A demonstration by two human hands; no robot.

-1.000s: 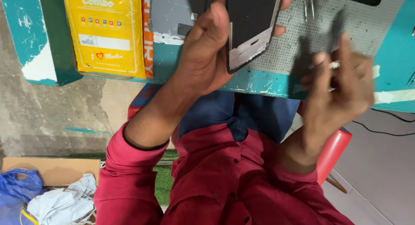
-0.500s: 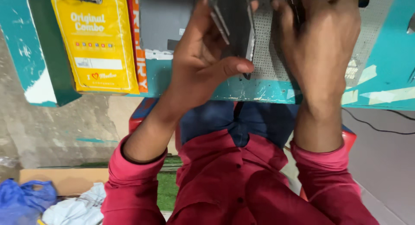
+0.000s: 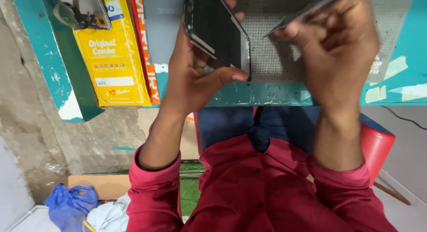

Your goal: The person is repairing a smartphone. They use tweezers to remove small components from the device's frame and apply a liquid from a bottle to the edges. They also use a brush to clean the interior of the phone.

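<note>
Phone: a dark, flat phone (image 3: 219, 34) with a pale metal edge, held tilted above the near edge of the perforated grey mat (image 3: 284, 58), screen side dim and blank.
Left hand: the left hand (image 3: 195, 76) is clamped on the phone, thumb pressed along its lower edge and fingers curled behind it.
Right hand: the right hand (image 3: 340, 49), blurred, is pinched shut on a thin flat panel (image 3: 307, 9) just right of the phone; whether the panel touches the phone I cannot tell.
Risk: I'd judge the thin panel could flex or crack if that pinch twists it, and the phone, gripped only at one end over the mat's edge, could slip toward the lap.
Surface: the mat lies on a teal workbench (image 3: 267, 96) with chipped paint and scraps of pale tape to the right of the mat.
Left of the mat: a yellow box (image 3: 113, 58) lying flat, a red-orange box (image 3: 144, 49) against it, and a small gadget with a round part (image 3: 78, 14) on the yellow box's far end.
Room: below the bench edge, red sleeves and shirt, a red stool (image 3: 376, 145), rough concrete wall, a blue bag (image 3: 69, 205) and cardboard on the floor.
</note>
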